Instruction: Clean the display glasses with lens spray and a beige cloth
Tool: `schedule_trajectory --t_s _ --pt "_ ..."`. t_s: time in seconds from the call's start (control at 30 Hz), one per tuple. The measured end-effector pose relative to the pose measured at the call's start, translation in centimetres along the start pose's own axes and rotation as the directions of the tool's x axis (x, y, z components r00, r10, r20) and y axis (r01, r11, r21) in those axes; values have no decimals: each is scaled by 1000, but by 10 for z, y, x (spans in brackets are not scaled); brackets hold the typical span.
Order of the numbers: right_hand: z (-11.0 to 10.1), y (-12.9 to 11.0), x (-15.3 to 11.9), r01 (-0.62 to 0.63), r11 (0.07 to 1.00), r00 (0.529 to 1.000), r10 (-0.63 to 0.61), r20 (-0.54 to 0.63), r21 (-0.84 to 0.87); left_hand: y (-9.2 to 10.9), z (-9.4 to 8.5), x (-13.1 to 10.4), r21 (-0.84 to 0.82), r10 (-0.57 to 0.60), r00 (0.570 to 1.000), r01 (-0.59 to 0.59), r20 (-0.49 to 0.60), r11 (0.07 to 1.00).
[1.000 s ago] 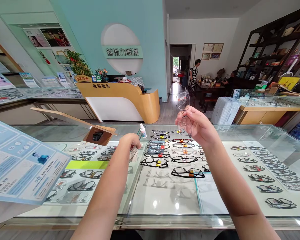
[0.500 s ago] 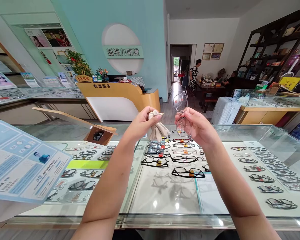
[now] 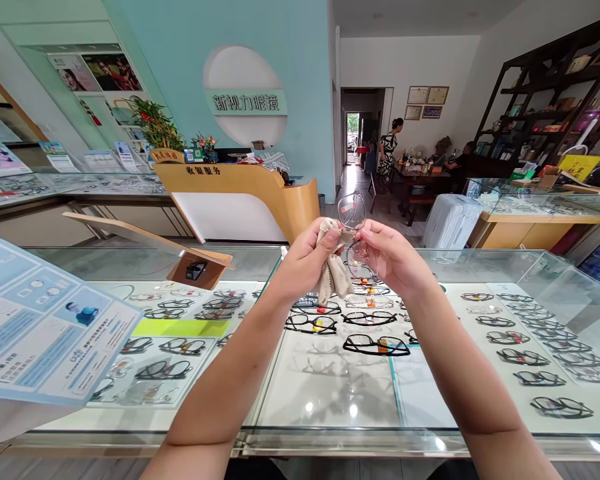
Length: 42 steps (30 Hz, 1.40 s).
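My left hand (image 3: 311, 257) is closed around a beige cleaning cloth (image 3: 334, 277), whose loose end hangs below the fingers. In my right hand (image 3: 393, 257) a thin-framed pair of glasses (image 3: 353, 212) is pinched near the middle, turned so that one lens stands above the other. The upper lens carries a small red-and-white sticker. A fold of the cloth meets the frame near the bridge, between the two hands; the exact contact is hidden by fingers. Both hands are held above the glass display case (image 3: 330, 400).
Rows of eyeglasses (image 3: 375, 345) lie inside the case. A blue-and-white printed card (image 3: 55, 327) and a wooden stand (image 3: 200, 267) rise at the left. Beyond are a cash counter (image 3: 240, 200), a person (image 3: 389, 150) by a dark table, and another seated person (image 3: 464, 160).
My left hand has moved right with the cloth, from apart to against the glasses. The glasses have shifted slightly left and down in my right hand.
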State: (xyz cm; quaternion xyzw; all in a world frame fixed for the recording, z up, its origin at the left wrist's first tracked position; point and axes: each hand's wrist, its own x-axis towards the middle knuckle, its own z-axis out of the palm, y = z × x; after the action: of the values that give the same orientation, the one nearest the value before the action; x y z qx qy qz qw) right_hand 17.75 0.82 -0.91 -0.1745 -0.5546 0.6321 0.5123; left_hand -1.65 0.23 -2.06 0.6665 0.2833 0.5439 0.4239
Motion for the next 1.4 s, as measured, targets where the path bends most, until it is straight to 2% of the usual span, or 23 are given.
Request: schedule_trajectory --t_s 0.57,0.8,0.9,1.07,1.2,1.4 --pt "-4 -2 0 16 1000 1000 -17 -14 -15 0 3 1 0 -25 998 25 -49 1000" --pt "-7 -1 1 57 998 993 -52 -109 41 -12 3 5 -13 -108 987 107 -121 994" --pt "-7 3 2 38 997 989 -29 -143 63 -16 6 6 -49 -134 979 128 -155 991" --pt "-6 8 4 -3 990 988 25 -155 140 -17 13 7 -71 -61 986 50 -157 996" --pt "-7 9 6 2 988 981 27 -191 154 -16 20 4 -80 -49 986 37 -159 996" --pt "-6 9 6 -4 990 972 38 -233 143 -20 24 1 90 84 962 -63 -258 994"
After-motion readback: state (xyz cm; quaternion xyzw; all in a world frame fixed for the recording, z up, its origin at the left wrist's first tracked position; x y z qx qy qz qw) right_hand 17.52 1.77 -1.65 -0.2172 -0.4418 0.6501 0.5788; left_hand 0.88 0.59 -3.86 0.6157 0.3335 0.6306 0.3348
